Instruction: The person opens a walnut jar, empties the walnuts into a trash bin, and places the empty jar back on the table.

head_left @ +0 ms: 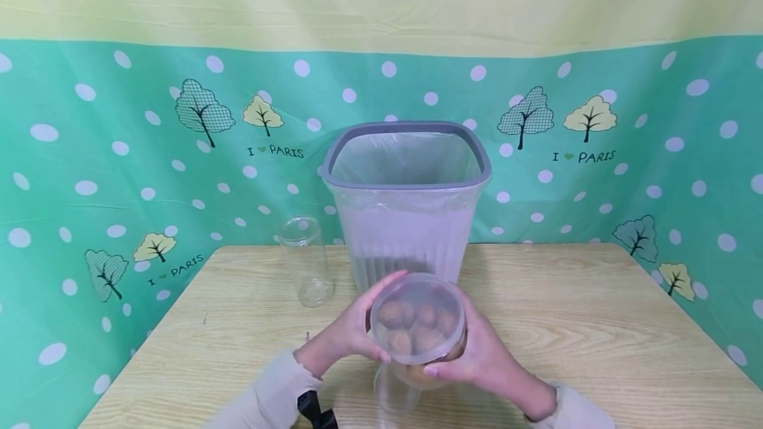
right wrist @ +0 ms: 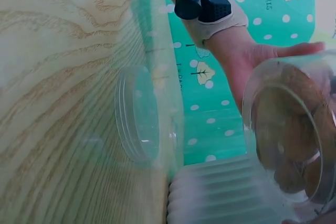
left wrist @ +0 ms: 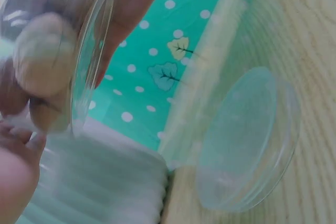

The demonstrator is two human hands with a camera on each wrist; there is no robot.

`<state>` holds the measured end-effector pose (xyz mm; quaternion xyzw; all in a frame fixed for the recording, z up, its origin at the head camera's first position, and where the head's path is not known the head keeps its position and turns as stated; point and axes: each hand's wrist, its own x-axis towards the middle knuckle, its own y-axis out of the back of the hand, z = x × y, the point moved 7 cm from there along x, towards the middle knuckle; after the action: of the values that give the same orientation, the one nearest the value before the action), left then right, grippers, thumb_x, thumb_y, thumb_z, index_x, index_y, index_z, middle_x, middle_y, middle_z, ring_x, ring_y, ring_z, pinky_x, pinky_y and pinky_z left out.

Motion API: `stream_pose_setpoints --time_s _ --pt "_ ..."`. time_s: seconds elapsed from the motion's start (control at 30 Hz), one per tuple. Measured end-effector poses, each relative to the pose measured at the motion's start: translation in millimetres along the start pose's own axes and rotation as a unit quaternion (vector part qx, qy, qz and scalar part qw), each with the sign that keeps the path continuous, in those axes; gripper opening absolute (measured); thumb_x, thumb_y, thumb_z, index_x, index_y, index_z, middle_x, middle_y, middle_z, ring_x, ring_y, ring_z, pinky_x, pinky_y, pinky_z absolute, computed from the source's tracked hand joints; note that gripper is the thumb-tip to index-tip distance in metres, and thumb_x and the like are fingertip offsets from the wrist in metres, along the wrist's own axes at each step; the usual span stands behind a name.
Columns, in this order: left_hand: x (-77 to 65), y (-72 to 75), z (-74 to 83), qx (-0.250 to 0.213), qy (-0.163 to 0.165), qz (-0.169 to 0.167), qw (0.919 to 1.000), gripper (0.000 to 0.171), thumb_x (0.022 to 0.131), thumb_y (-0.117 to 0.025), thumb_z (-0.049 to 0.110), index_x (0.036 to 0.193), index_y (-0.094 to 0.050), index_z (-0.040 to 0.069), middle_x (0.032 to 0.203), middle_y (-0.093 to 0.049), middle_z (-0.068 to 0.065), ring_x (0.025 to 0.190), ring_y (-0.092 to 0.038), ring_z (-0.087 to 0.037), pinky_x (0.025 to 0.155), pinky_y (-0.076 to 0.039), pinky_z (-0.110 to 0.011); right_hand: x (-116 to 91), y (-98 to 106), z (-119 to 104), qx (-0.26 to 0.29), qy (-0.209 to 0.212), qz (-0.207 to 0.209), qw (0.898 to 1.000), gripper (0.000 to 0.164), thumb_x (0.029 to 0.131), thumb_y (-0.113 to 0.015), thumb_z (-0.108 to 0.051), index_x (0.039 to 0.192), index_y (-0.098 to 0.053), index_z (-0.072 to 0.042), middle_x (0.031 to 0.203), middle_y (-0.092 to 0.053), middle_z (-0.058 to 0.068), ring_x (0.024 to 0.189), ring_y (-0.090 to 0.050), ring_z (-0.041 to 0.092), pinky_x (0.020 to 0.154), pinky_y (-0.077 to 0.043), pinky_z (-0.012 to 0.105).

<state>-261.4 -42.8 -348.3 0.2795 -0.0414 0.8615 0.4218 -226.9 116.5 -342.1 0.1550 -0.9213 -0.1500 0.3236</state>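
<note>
The left hand (head_left: 359,324) and right hand (head_left: 479,351) curl around opposite sides of a clear container (head_left: 419,322), held above the table (head_left: 572,310) with round brown items (head_left: 400,341) inside (walnuts, perhaps; the cloudy wall blurs them). A clear round piece (left wrist: 247,140) sits on the table below it. The bin (head_left: 411,230) stands just beyond, a tall clear jar (head_left: 308,260) to its left.
</note>
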Motion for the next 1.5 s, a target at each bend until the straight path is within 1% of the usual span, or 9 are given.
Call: stream_pose_setpoints --time_s 0.27,0.47,0.63,0.97,1.07,1.17,1.27,1.4,1.5 --pt "0.5 -2.9 0.8 0.02 -0.011 0.073 0.9971 0.111 0.07 -0.081 0.041 0.146 -0.015 -0.006 0.144 -0.029 -0.031 0.13 -0.037 -0.015 0.109 -0.029 -0.026 0.7 4.3 -1.0 -0.033 -0.022 0.04 0.998 0.107 0.052 -0.092 -0.023 0.141 -0.034 -0.011 0.132 -0.05 0.007 0.114 -0.05 0.019 0.094 -0.044 0.03" --pt "-3.9 -7.2 -1.5 0.052 0.037 0.146 0.9872 0.108 0.069 -0.084 0.036 0.148 -0.019 0.002 0.147 -0.031 -0.021 0.132 -0.035 -0.017 0.107 -0.029 -0.022 0.2 7.8 0.6 -0.07 -0.03 0.066 0.995 0.109 0.053 -0.092 -0.027 0.142 -0.033 -0.013 0.13 -0.052 0.007 0.112 -0.052 0.022 0.093 -0.044 0.033" --pt "-6.0 -12.9 -3.5 0.062 0.073 0.193 0.9765 0.11 0.067 -0.085 0.03 0.148 -0.017 0.001 0.149 -0.031 -0.016 0.135 -0.032 -0.027 0.107 -0.028 -0.021 -1.3 9.4 4.9 -0.076 -0.041 0.078 0.993 0.109 0.053 -0.092 -0.027 0.142 -0.033 -0.013 0.129 -0.053 0.007 0.111 -0.053 0.024 0.093 -0.045 0.034" --pt "-7.8 -24.6 -3.0 0.053 0.125 0.257 0.9569 0.115 0.064 -0.087 0.027 0.15 -0.013 0.008 0.147 -0.034 -0.008 0.133 -0.032 -0.028 0.107 -0.022 -0.05 -2.8 10.1 6.8 -0.085 -0.061 0.098 0.99 0.107 0.054 -0.092 -0.031 0.141 -0.034 -0.016 0.127 -0.054 0.003 0.109 -0.054 0.02 0.089 -0.048 0.04" --pt "-9.2 -25.9 -3.1 0.055 0.139 0.253 0.956 0.118 0.066 -0.086 0.033 0.151 -0.008 0.007 0.15 -0.029 -0.01 0.136 -0.028 -0.03 0.109 -0.019 -0.053 -3.6 11.6 6.6 -0.084 -0.063 0.102 0.989 0.108 0.052 -0.093 -0.03 0.141 -0.034 -0.016 0.128 -0.054 0.004 0.11 -0.054 0.021 0.091 -0.047 0.039" --pt "-11.3 -24.7 -4.2 0.049 0.136 0.228 0.9629 0.12 0.068 -0.083 0.04 0.151 -0.004 0.005 0.154 -0.019 -0.014 0.14 -0.019 -0.033 0.112 -0.013 -0.054 -4.4 13.3 5.8 -0.088 -0.057 0.105 0.989 0.109 0.051 -0.093 -0.028 0.141 -0.034 -0.013 0.128 -0.053 0.007 0.111 -0.053 0.023 0.091 -0.046 0.037" --pt "-12.2 -22.4 -3.2 0.041 0.095 0.191 0.9762 0.119 0.072 -0.078 0.046 0.15 0.0 0.001 0.156 -0.009 -0.02 0.142 -0.009 -0.035 0.116 -0.012 -0.04 -5.1 12.8 5.8 -0.092 -0.051 0.097 0.99 0.11 0.051 -0.093 -0.027 0.141 -0.034 -0.011 0.129 -0.053 0.008 0.112 -0.052 0.025 0.092 -0.046 0.037" --pt "-11.6 -14.2 1.3 0.045 0.021 0.132 0.99 0.118 0.076 -0.072 0.051 0.148 0.003 -0.004 0.153 -0.002 -0.029 0.143 -0.01 -0.024 0.112 -0.017 -0.019 -6.7 8.0 4.6 -0.08 -0.036 0.074 0.993 0.11 0.052 -0.093 -0.029 0.142 -0.033 -0.012 0.131 -0.051 0.005 0.112 -0.052 0.024 0.092 -0.046 0.035" --pt "-9.4 -6.4 3.8 0.051 -0.004 0.068 0.9964 0.117 0.076 -0.068 0.055 0.149 0.002 -0.003 0.153 -0.003 -0.028 0.143 -0.012 -0.017 0.113 -0.016 -0.019 -8.4 5.0 0.8 -0.07 -0.022 0.058 0.996 0.11 0.051 -0.093 -0.03 0.142 -0.033 -0.013 0.131 -0.052 0.004 0.111 -0.053 0.021 0.091 -0.046 0.033"
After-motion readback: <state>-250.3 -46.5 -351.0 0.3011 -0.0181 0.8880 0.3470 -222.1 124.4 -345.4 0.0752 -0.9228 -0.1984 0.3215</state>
